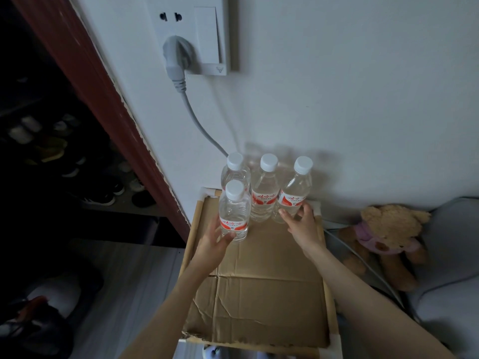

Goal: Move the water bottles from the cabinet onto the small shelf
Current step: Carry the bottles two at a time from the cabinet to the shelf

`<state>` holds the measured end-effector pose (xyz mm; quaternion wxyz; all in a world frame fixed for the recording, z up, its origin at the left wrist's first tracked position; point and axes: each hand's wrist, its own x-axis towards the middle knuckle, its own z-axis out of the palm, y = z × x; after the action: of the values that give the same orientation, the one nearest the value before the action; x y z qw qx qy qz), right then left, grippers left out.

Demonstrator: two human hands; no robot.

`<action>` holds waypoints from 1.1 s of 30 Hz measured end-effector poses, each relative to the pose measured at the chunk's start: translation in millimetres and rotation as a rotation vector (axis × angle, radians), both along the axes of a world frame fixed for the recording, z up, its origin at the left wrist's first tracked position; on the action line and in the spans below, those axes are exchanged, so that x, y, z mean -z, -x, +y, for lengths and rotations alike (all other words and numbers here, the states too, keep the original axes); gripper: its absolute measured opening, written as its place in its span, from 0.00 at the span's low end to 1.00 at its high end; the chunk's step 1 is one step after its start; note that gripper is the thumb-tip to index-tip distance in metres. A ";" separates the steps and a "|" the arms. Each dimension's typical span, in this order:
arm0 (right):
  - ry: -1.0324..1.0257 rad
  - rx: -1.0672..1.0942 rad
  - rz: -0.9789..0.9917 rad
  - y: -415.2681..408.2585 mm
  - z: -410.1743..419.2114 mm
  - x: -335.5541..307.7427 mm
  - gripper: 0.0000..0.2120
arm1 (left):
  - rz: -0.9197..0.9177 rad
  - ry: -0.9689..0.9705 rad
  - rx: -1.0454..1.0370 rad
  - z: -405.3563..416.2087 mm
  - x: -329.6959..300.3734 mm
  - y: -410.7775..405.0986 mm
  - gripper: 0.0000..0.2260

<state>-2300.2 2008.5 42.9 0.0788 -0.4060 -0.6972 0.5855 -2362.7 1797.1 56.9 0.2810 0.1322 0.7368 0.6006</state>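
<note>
Cardboard-topped shelf (259, 294) carries four bottles; left hand (213, 244) wraps the front bottle (234, 213), right hand (302, 221) grips the rightmost bottle (294, 190).

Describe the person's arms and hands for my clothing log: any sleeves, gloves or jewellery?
Both forearms are bare all the way to the bottom edge of the picture: no sleeves show. The left hand and right hand wear no gloves, and no watch, bracelet or ring is visible.
</note>
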 end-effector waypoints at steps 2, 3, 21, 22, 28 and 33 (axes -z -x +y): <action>0.005 -0.001 0.004 0.0 -0.9 -0.4 0.35 | 0.004 -0.006 0.003 -0.3 0.0 0.7 0.22; 0.007 -0.006 0.006 -0.4 -1.1 -1.0 0.34 | 0.006 -0.015 0.007 -0.3 -0.7 1.0 0.22; -0.738 0.000 0.213 -12.1 6.6 -93.5 0.30 | 0.221 -0.003 0.060 -5.3 -26.9 3.2 0.36; -0.880 -0.055 0.239 -8.4 9.7 -107.8 0.26 | 0.244 0.001 0.014 -4.6 -30.8 1.7 0.35; -1.238 -0.683 0.015 37.0 10.5 -162.8 0.24 | 0.307 -0.010 -0.087 3.5 -49.4 1.0 0.28; -1.058 -0.812 -0.020 54.7 6.0 -163.1 0.19 | 0.358 0.028 -0.101 6.1 -49.9 -0.4 0.26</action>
<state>-2354.9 2014.5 206.0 0.0342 -0.0233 -0.9888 0.1436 -2362.4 1803.2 106.8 0.1168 0.1959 0.7889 0.5706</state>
